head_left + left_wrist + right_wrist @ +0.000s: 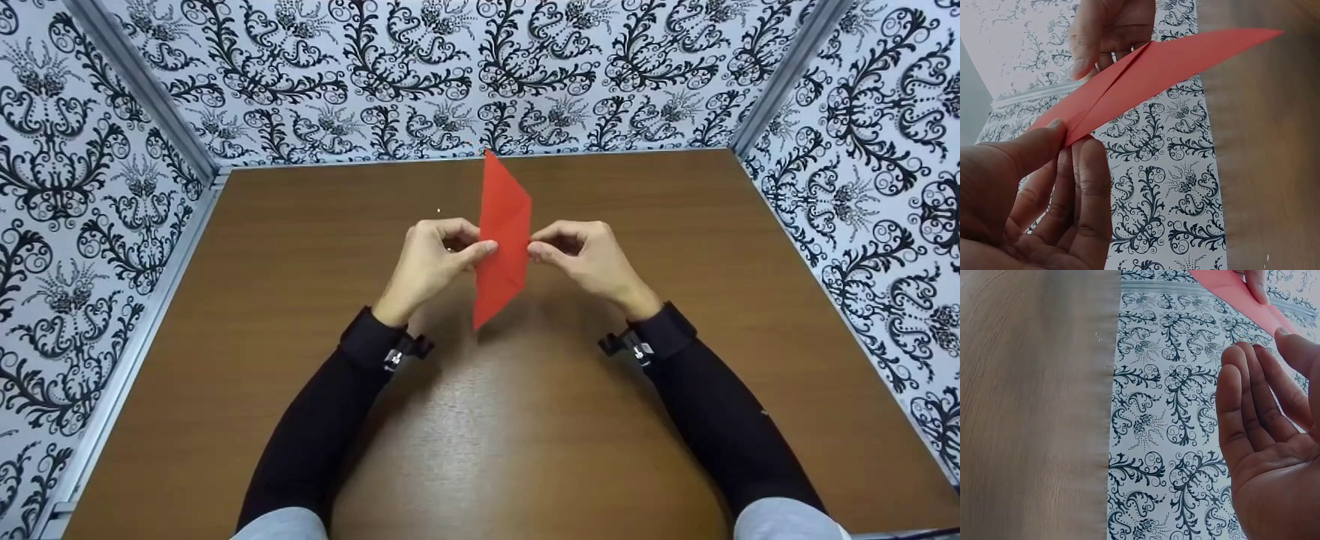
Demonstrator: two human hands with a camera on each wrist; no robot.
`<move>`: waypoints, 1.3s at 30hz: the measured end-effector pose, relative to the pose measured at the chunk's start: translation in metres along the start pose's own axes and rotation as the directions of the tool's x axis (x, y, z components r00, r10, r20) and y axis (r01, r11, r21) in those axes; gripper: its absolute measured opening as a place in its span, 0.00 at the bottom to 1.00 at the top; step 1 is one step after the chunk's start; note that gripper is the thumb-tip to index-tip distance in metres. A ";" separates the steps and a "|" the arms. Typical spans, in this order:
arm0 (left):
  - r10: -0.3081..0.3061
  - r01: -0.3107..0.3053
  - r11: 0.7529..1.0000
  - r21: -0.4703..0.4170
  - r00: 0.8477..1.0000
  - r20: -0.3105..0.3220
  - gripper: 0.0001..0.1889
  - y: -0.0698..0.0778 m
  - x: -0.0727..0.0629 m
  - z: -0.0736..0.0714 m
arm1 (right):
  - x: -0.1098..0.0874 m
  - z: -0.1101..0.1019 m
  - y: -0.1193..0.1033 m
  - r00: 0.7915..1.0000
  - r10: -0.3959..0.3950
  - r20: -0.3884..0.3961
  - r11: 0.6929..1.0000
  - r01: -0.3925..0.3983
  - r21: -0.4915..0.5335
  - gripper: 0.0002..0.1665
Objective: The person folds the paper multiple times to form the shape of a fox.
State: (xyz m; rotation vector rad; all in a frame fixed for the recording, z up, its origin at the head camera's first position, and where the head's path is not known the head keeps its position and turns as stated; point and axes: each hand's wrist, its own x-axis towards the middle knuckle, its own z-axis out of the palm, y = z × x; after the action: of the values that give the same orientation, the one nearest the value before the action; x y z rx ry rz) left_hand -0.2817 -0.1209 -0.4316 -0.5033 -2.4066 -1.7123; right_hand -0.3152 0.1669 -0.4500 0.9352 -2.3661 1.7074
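Paper, red and folded into a long four-sided shape, stands near the centre of the frame in the head view [504,255], raised off the table. Its long edge faces left, its shorter edge faces right, and pointed ends run to top and bottom; the upper tip reaches the table's far edge in the frame. In the left wrist view a crease slants along it. The left hand [429,259] pinches the long edge, thumb on the near face and fingers behind. The right hand [589,259] pinches just the rim of the shorter edge between thumb and forefinger, with almost no gap between the tips; its other fingers extend nearly straight in the right wrist view. Between the hands there is little more than the paper's width. Black straps [371,339] circle both wrists, and dark sleeves [319,427] run to the lower corners. Brown tabletop [315,217] stretches broadly beyond each forearm and ahead of the hands, bounded at left, top and right by patterned walls [420,82], well apart from both hands.
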 end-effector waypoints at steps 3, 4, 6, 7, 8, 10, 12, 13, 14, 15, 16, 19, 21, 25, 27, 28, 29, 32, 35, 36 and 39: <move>-0.001 0.000 0.998 0.060 1.000 0.008 0.05 -0.001 0.000 0.001 | 0.000 -0.001 0.000 1.000 0.002 -0.029 1.000 -0.001 0.013 0.07; -0.002 0.001 0.997 0.076 1.000 0.012 0.05 -0.001 0.000 0.001 | 0.000 -0.001 0.000 0.999 0.005 -0.040 1.000 -0.005 0.020 0.07; -0.006 0.004 0.994 0.105 1.000 0.018 0.05 -0.001 0.000 0.002 | 0.000 -0.001 0.000 0.998 0.016 -0.062 1.000 -0.014 0.024 0.08; -0.008 0.005 0.993 0.117 1.000 0.021 0.05 -0.001 0.000 0.002 | 0.001 -0.002 0.000 0.997 0.021 -0.072 1.000 -0.019 0.024 0.08; -0.010 0.007 0.992 0.127 1.000 0.025 0.05 -0.001 0.000 0.002 | 0.001 -0.002 0.000 0.996 0.026 -0.082 0.999 -0.024 0.024 0.08; -0.014 0.009 0.989 0.150 0.999 0.034 0.06 -0.002 -0.001 0.002 | 0.001 -0.003 0.001 0.994 0.035 -0.099 0.999 -0.033 0.024 0.09; -0.021 0.013 0.985 0.173 0.999 0.047 0.06 -0.003 -0.002 0.002 | 0.002 -0.004 0.001 0.993 0.038 -0.114 0.999 -0.036 0.022 0.09; -0.024 0.013 0.982 0.186 0.998 0.053 0.06 -0.003 -0.002 0.002 | 0.002 -0.004 0.002 0.992 0.039 -0.120 0.999 -0.036 0.024 0.10; -0.027 0.015 0.980 0.198 0.998 0.059 0.06 -0.003 -0.002 0.001 | 0.003 -0.005 0.002 0.991 0.038 -0.126 0.999 -0.035 0.022 0.10; -0.030 0.015 0.977 0.211 0.997 0.066 0.05 -0.003 -0.003 0.001 | 0.003 -0.005 0.003 0.991 0.037 -0.131 0.999 -0.034 0.022 0.11; -0.034 0.017 0.975 0.224 0.997 0.072 0.05 -0.003 -0.003 0.002 | 0.003 -0.005 0.003 0.990 0.039 -0.136 0.999 -0.036 0.021 0.12; -0.045 0.020 0.968 0.252 0.995 0.093 0.05 -0.003 -0.004 0.002 | 0.003 -0.006 0.004 0.988 0.049 -0.145 0.999 -0.045 0.031 0.14; -0.049 0.017 0.963 0.267 0.992 0.113 0.04 -0.003 -0.004 0.003 | 0.003 -0.006 0.005 0.988 0.059 -0.141 0.998 -0.054 0.042 0.15; -0.058 0.009 0.959 0.284 0.985 0.164 0.04 -0.006 -0.004 0.005 | 0.003 -0.004 0.005 0.990 0.066 -0.126 0.997 -0.062 0.041 0.14; -0.066 0.009 0.958 0.286 0.980 0.190 0.04 -0.007 -0.005 0.006 | 0.003 -0.003 0.006 0.991 0.065 -0.117 0.998 -0.062 0.032 0.13; -0.070 0.010 0.959 0.285 0.977 0.202 0.04 -0.008 -0.005 0.007 | 0.003 -0.002 0.006 0.992 0.063 -0.113 0.998 -0.060 0.027 0.12; -0.075 0.012 0.959 0.285 0.974 0.213 0.04 -0.009 -0.005 0.008 | 0.003 -0.002 0.007 0.992 0.063 -0.108 0.998 -0.060 0.025 0.12; -0.082 0.011 0.959 0.283 0.967 0.241 0.03 -0.011 -0.005 0.010 | 0.002 0.000 0.008 0.994 0.059 -0.089 0.998 -0.057 0.026 0.09; -0.084 0.005 0.958 0.288 0.962 0.261 0.04 -0.013 -0.005 0.012 | 0.002 0.001 0.010 0.996 0.049 -0.075 0.999 -0.047 0.025 0.06; -0.084 0.005 0.957 0.289 0.961 0.265 0.05 -0.014 -0.005 0.013 | 0.002 0.001 0.011 0.996 0.044 -0.071 0.999 -0.043 0.023 0.05; -0.088 0.005 0.956 0.292 0.959 0.271 0.05 -0.017 -0.004 0.014 | 0.002 0.001 0.013 0.997 0.040 -0.062 0.999 -0.039 0.013 0.05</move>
State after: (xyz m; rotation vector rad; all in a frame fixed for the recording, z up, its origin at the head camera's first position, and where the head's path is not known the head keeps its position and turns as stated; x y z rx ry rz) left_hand -0.2826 -0.1137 -0.4526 -0.6903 -2.8266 -1.3434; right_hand -0.3231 0.1680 -0.4604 0.8289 -2.3530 1.7395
